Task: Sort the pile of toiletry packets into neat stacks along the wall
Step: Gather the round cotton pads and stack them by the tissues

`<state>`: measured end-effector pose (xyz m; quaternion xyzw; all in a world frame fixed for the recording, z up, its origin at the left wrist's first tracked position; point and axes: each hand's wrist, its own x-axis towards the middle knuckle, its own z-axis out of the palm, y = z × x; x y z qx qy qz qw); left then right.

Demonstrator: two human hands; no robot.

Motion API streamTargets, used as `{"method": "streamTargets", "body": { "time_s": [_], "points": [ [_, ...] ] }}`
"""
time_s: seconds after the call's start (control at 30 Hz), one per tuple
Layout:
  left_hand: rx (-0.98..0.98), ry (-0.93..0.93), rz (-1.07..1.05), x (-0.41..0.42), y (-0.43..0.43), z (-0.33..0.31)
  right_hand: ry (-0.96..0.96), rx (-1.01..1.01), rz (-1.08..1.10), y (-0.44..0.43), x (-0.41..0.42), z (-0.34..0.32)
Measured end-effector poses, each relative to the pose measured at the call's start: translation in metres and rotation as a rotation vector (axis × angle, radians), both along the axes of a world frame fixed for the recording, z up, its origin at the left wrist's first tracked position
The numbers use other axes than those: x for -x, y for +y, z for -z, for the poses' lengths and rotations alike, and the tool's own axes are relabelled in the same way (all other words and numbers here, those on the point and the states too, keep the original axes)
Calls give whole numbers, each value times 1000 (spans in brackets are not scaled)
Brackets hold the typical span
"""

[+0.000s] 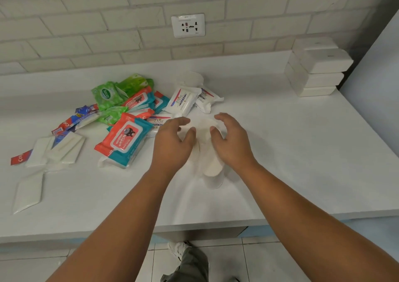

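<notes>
The left hand and right hand held loosely curved, wide fingers either side of blurred white packets on the desk, thumbs touching them, the pile just left of the left fingers.

Green wipes packs, red-and-teal wipes packs, Dove packets, Colgate packets and white sachets lie jumbled; white boxes stand stacked against the wall.
</notes>
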<state>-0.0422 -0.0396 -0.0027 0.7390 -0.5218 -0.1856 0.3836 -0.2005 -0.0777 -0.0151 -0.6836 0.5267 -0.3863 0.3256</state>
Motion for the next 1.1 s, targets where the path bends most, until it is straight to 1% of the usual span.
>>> {"method": "streamTargets", "body": {
  "time_s": [0.1,0.23,0.4,0.57,0.63,0.8,0.87,0.97,1.03,1.1],
  "points": [
    [10,-11,26,-18,-32,-3,40,83,-45,-24,-17,-6],
    [47,-59,38,-41,-79,-3,60,128,-64,-68,-41,-14],
    [32,-68,81,-75,-145,3,185,28,-82,-140,-74,-17],
    [-90,-153,144,-100,-209,16,293,-104,-73,-207,-105,-8],
    [-117,-152,154,-105,-229,21,351,-129,-73,-228,-115,-1],
    [-223,-152,136,-116,-280,36,382,-221,-45,-278,-128,18],
    [-308,-115,132,-118,-296,39,376,-262,-21,-292,-128,25],
    [-458,22,124,-120,-312,43,342,-352,18,-308,-127,36],
    [-474,90,133,-121,-318,46,328,-372,34,-313,-129,42],
    [-453,90,150,-122,-322,50,320,-339,49,-315,-131,45]
  ]
}}
